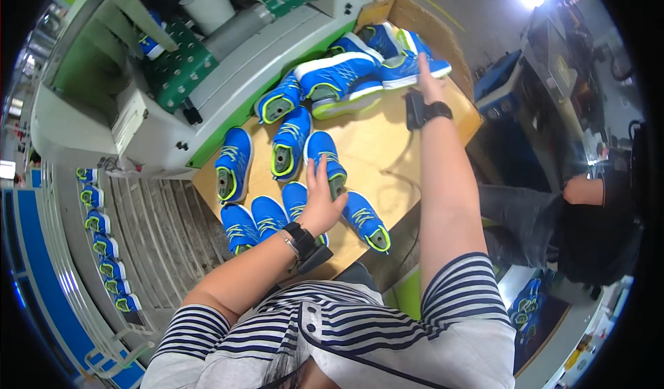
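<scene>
Left hand [324,210], fingers spread over a blue shoe [319,142]; right hand [431,87], fingers outstretched, at piled shoes [337,72].
A careless push could topple the pile — right-hand contact is unclear.

Left grip [322,207] at 1 blue shoe [320,144], right grip [432,88] beside piled shoes [339,70], pale wooden tabletop [380,147]

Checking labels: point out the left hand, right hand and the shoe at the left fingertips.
Left hand [321,209], head view: back of the hand.
Right hand [431,88], head view: middle of the hand.
Shoe [321,143], head view: toe.
</scene>
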Demonstrator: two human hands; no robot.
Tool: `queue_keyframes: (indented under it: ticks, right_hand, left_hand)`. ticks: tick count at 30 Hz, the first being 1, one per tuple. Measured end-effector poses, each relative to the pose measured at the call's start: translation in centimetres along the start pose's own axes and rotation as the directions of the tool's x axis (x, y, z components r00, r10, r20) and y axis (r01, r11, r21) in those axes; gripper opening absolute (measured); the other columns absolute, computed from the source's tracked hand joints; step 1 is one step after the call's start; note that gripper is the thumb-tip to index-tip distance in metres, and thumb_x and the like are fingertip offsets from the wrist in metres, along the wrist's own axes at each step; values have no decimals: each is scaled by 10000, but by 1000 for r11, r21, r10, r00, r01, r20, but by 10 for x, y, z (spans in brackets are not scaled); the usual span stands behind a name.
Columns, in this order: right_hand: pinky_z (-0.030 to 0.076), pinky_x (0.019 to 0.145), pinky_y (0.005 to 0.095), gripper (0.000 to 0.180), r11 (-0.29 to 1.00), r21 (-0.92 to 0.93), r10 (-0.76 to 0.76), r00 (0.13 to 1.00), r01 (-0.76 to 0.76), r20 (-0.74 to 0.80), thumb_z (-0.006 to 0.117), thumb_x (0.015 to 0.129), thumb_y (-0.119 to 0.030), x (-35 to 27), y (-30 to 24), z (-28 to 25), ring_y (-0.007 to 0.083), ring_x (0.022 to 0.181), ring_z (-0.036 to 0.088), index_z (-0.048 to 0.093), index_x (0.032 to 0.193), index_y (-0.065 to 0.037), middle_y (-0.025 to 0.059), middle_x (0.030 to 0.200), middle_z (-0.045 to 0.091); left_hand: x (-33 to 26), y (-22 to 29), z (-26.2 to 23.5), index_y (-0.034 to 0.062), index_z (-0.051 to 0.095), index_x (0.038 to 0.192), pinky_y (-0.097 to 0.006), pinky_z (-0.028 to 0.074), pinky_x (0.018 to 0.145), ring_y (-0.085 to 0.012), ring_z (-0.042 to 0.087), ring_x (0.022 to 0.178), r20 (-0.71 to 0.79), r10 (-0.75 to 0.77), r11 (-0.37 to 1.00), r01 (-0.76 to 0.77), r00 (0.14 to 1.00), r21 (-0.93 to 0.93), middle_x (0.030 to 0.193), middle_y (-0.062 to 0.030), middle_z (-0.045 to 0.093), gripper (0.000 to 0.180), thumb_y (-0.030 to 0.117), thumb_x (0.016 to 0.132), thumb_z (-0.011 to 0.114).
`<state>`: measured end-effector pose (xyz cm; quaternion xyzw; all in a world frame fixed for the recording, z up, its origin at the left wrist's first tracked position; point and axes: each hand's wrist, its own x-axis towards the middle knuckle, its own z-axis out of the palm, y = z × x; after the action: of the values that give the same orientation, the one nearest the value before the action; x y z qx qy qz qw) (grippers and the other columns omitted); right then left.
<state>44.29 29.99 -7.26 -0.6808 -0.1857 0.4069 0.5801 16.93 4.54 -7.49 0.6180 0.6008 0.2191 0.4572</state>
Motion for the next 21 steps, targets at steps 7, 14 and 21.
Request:
queue_keyframes:
  ticks: [7,14,21]
  right_hand:
    - [556,895,496,665,870,434,49,919,-232,392,730,941,-306,-35,77,-42,294,1120,649,362,1476,-160,91,1308,612]
    - [416,1127,416,559,943,171,60,650,-286,757,494,1077,-283,-238,63,-91,309,1375,497,348,1538,-3,198,1508,484]
    - [386,1121,457,835,580,-526,49,618,622,784,834,776,-192,-307,94,-169,388,1338,472,443,1509,-101,223,1448,496]
  left_hand:
    - [-3,-12,-27,-12,23,1596,-436,225,1231,-429,144,1532,-22,17,999,-18,1000,-34,1619,-334,90,1065,252,874,760]
    - [-4,43,-34,25,92,1590,-397,280,1190,-317,303,1462,16,239,803,-188,971,-565,1571,-227,283,1113,212,790,843]
    - [-66,14,-84,131,213,1584,-360,413,1084,-225,507,1269,-178,128,923,-183,976,-338,1400,-112,478,956,35,803,756]
